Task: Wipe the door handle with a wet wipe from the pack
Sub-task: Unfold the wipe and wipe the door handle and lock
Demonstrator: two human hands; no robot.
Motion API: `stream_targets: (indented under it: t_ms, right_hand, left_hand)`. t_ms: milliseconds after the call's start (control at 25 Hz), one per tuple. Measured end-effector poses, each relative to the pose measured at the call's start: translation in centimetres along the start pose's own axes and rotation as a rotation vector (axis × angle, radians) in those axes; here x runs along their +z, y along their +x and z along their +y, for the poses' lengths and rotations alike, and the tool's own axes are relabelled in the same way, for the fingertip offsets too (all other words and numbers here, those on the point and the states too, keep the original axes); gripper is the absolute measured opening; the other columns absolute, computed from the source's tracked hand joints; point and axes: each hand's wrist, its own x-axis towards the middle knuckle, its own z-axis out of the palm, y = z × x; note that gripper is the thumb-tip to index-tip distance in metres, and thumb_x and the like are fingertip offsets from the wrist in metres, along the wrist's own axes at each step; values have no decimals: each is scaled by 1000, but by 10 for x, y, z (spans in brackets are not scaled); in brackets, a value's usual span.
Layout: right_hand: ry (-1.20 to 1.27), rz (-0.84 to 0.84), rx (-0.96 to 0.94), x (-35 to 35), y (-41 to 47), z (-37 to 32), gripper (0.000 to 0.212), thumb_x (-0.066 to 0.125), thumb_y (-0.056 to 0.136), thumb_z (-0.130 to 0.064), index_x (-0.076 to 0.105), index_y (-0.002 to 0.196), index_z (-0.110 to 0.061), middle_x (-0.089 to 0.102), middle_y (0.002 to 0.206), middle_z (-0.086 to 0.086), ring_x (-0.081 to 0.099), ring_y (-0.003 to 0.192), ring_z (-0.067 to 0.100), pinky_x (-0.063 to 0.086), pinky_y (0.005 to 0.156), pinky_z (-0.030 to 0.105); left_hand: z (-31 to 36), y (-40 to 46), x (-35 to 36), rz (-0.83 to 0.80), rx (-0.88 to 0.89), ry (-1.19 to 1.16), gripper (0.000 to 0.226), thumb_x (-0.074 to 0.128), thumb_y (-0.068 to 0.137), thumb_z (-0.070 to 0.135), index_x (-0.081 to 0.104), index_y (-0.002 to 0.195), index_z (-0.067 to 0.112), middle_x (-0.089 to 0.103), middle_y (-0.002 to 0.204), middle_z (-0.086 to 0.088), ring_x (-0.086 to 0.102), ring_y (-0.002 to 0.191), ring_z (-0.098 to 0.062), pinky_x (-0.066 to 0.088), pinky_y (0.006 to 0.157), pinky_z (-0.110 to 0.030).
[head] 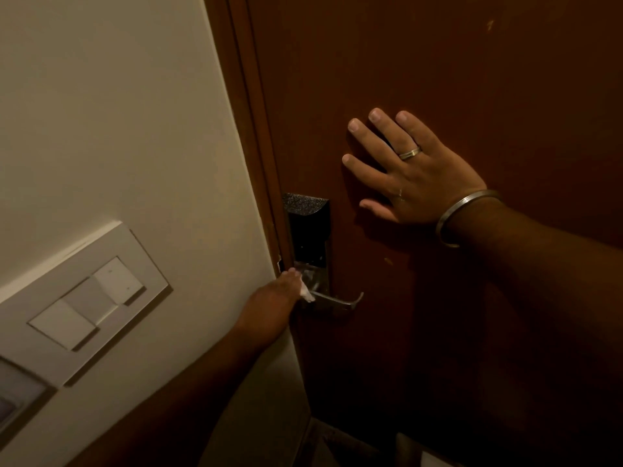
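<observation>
1. The left hand (273,305) is closed around a small white wet wipe (306,294), pressing it against the near end of the brushed metal lever door handle (337,301), where the lever meets the lock body.
2. The right hand (401,173) lies flat and spread wide on the dark reddish-brown wooden door (472,79), above and to the right of the handle; it holds nothing.
3. Likely risks, as I judge them: pressing down on the lever could release the latch, so the door swings away; the flat right hand seems to guard against that.
4. Only a corner of the wipe shows past the fingers, so the bunched cloth may slip out or miss the hooked far tip of the lever, which looks untouched.
5. Moisture could reach the black rectangular lock housing (308,230) just above the handle; its speckled top looks like an electronic reader, though I cannot be sure.
6. The lever is smooth, slim and slightly reflective, curling up at its right end.
7. The door surface is matt with small scuffs.
8. On the cream wall (118,112) to the left sits a pale plastic switch plate (91,301) with flat rocker keys.
9. The wipe pack is not in view.
</observation>
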Motion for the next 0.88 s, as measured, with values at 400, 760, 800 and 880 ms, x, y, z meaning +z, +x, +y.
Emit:
stream_targets:
  t_ms: [400,760,800,880]
  right_hand:
    - [1,15,19,2,1,-1,70,22,97,-62,35,149,-17,26,158,24,29,144,43,24,117,54]
    - [-2,3,18,1,0,-2,69,24,97,-61,35,149,-18,27,158,24,29,144,43,25,117,54]
    - [3,2,18,1,0,-2,69,24,97,-61,35,149,-18,27,158,23,29,144,43,25,117,54]
    - [13,2,20,1,1,-1,68,25,97,-61,35,149,-18,27,159,23,28,145,43,25,117,53]
  left_hand:
    - [12,3,-17,-94,152,4,41,50,98,15,43,138,9,49,142,-16,56,119,-23,44,99,-30]
    - [22,5,-19,55,-20,92,35,49,99,26,52,133,18,53,138,-8,53,117,-21,45,94,-31]
    - [22,3,-19,141,-85,29,31,51,98,27,58,128,20,57,131,-7,54,113,-19,43,91,-29]
    - [29,4,-14,215,-138,-92,24,53,97,24,67,116,19,66,119,-7,59,104,-18,44,89,-28]
